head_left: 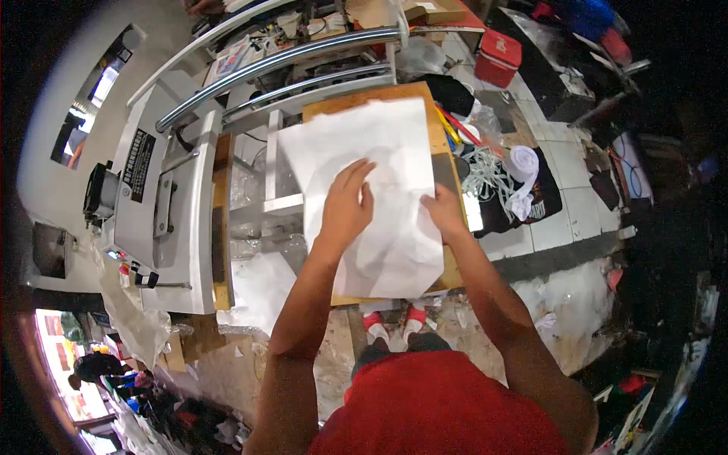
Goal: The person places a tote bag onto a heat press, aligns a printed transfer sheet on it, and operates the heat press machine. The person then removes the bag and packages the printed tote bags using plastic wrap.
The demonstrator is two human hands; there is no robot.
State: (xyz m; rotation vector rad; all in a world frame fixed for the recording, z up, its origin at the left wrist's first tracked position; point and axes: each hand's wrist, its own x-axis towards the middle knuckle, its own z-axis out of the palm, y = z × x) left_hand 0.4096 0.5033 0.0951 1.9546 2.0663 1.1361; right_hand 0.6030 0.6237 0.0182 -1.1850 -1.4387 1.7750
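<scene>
A large white sheet (379, 250) lies over a wooden board (360, 97) in the middle of the view. Faint grey shapes show through or on the sheet. My left hand (347, 203) is over the sheet's left half, its fingers stretched out, with nothing held. At the sheet's right edge, my right hand (444, 212) pinches the paper between thumb and fingers. The board's yellowish edge shows above, to the right of and below the sheet.
Left of the board stands a grey-white machine (178, 197) with metal rails (280, 64) running above. To the right are a white roll (523, 163), tangled strips (489, 178) and a red box (498, 58). People are at the lower left.
</scene>
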